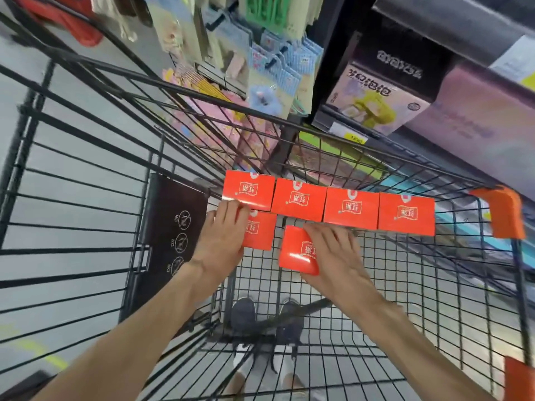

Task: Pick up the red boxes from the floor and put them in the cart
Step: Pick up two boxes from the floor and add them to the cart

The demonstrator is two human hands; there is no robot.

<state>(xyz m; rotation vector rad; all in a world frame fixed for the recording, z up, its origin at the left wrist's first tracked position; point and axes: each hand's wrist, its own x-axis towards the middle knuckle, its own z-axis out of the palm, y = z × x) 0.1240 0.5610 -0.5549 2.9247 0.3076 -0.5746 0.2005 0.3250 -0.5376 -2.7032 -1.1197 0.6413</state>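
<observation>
Both hands are down inside the cart (86,157). The left hand (224,235) lies with straight fingers on a red box (259,231), just below the row of four red boxes (327,204) lined up side by side on the cart's floor. The right hand (337,254) curls round another red box (298,251), just below that row, tilted, its long axis running toward the row.

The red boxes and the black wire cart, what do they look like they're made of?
The red boxes look like glossy printed cardboard: sharp folded edges, and a light streak on the one under the right hand. The black wire cart looks like dark-coated metal rod, with orange corner caps, probably plastic.
</observation>
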